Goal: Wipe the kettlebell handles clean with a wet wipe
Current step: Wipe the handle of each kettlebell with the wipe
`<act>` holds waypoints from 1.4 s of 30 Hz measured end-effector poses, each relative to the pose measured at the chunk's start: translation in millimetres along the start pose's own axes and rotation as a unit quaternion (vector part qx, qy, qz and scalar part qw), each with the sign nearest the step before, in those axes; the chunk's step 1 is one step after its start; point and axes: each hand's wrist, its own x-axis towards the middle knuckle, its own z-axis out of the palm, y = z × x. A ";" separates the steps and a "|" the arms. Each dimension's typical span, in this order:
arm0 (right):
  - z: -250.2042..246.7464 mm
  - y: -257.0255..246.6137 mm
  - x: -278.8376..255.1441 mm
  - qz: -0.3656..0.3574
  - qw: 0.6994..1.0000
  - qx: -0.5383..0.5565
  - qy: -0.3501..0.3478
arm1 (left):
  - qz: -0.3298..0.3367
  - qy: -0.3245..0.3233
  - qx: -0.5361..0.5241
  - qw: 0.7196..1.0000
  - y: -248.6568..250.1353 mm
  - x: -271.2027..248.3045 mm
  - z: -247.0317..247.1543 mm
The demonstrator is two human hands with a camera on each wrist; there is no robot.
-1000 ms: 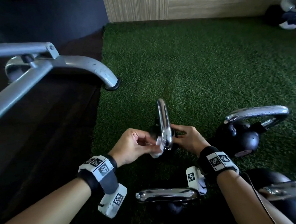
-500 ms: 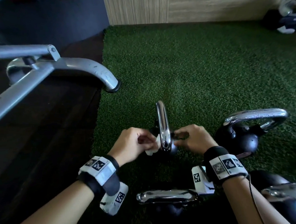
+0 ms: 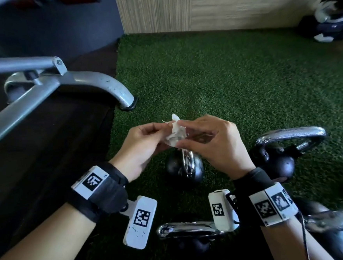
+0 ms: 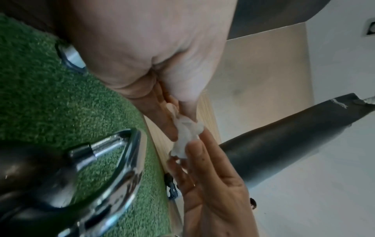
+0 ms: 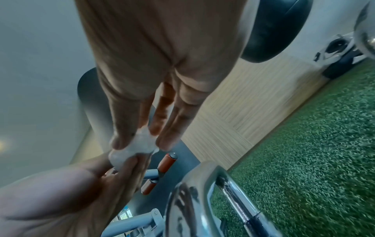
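Note:
A crumpled white wet wipe (image 3: 175, 134) hangs in the air between both hands, above the middle kettlebell (image 3: 184, 170). My left hand (image 3: 159, 131) pinches its left side with thumb and fingers, and my right hand (image 3: 191, 134) pinches its right side. Neither hand touches the upright chrome handle (image 3: 188, 161) below. The left wrist view shows the wipe (image 4: 186, 129) held at the fingertips beside the handle (image 4: 125, 163). In the right wrist view the wipe (image 5: 136, 146) sits between both hands' fingertips, over the handle (image 5: 211, 181).
A second kettlebell (image 3: 280, 160) stands to the right on the green turf (image 3: 233, 74), a third handle (image 3: 189, 228) lies close to me, and a fourth (image 3: 335, 220) sits at the bottom right. A grey bench leg (image 3: 106, 85) ends at the turf's left edge. Dark gear (image 3: 329, 23) lies far right.
Both hands rose off the middle kettlebell's handle. The wipe came up with the left hand, and the right hand, earlier at the kettlebell, now pinches the wipe too.

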 end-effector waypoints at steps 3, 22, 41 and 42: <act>-2.1 5.3 0.1 0.001 0.999 -0.013 0.030 | -0.010 -0.031 0.015 0.999 -6.1 -4.6 9.2; -4.1 90.6 4.8 0.235 0.966 -0.045 0.100 | 0.059 -0.103 0.632 0.766 -146.5 28.6 1.0; 42.1 118.2 28.4 0.279 0.954 -0.061 0.088 | 0.110 -0.180 0.585 0.783 -103.3 30.9 -29.7; 43.0 116.8 33.1 0.275 0.955 -0.047 0.105 | 0.115 -0.171 0.583 0.786 -105.0 30.4 -29.0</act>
